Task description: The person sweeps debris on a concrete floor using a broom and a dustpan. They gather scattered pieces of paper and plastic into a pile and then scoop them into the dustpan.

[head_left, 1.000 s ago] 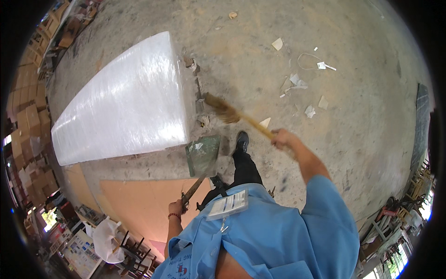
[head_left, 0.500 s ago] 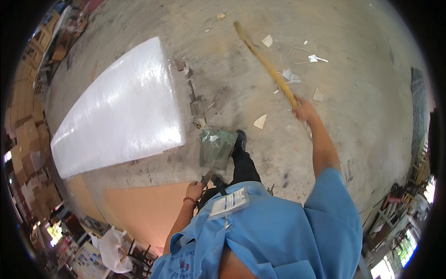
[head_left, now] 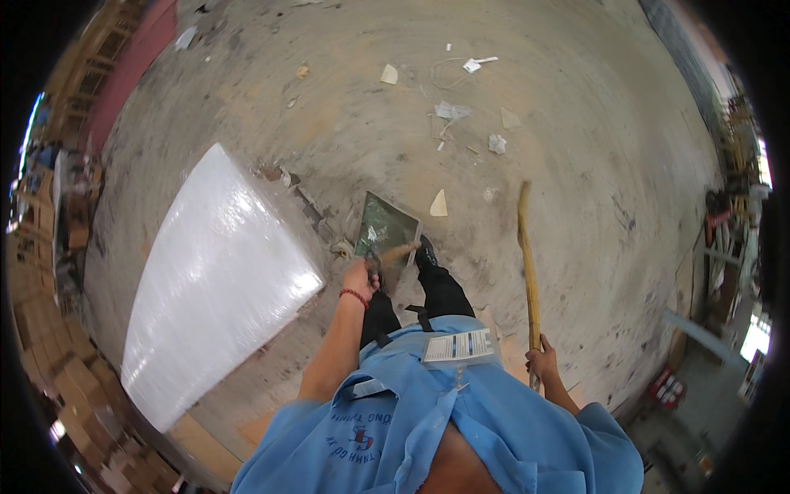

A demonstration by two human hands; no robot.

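Observation:
My left hand (head_left: 360,278), with a red bead bracelet at its wrist, is closed around the handle of a green, scoop-like dustpan (head_left: 393,221). The pan hangs or rests just ahead of my feet, beside my black shoe (head_left: 425,252); whether it touches the floor I cannot tell. On my right side, my right hand (head_left: 541,362) grips a long, yellowish, slightly crooked stick (head_left: 527,255) close to its near end. The stick points away from me over the floor. Its far end looks bare.
To the left lies a large white slab wrapped in plastic film (head_left: 218,288), with debris (head_left: 304,206) along its edge. Ahead, scraps (head_left: 451,110), pale chips (head_left: 439,202) and a white tag on a string (head_left: 471,65) litter the concrete. Cardboard boxes (head_left: 90,387) are stacked far left.
My right hand has drawn back toward my body with the stick, which now points straight ahead. My left hand has moved forward and the dustpan has turned. The view has shifted.

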